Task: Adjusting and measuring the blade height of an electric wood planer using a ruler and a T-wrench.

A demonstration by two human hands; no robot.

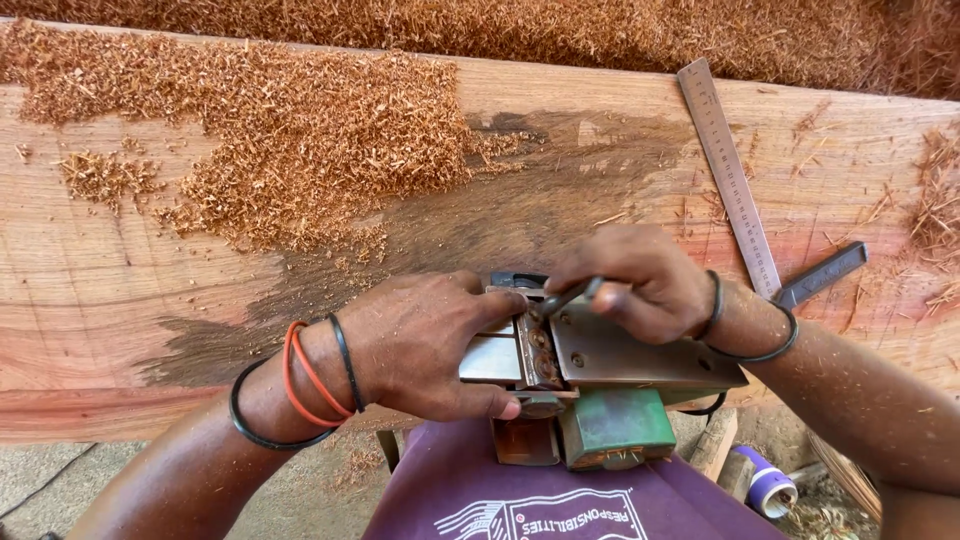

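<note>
The planer (590, 385) under my hands is grey steel with a green body. At ten o'clock, orange-brown shavings (290, 140) cover the pinkish, dark-streaked plank (100, 290); my left wrist wears orange and black bands (315, 375).

Left grip (425, 345) clasped, right grip (630, 280) pinched

I see a big reddish wood plank (120, 280) w/ shavings (290, 140) piled top left, a steel try square (735, 190) lying at right, more shavings beyond, & a purple-white bottle (765, 488) on the ground btm right.
</note>
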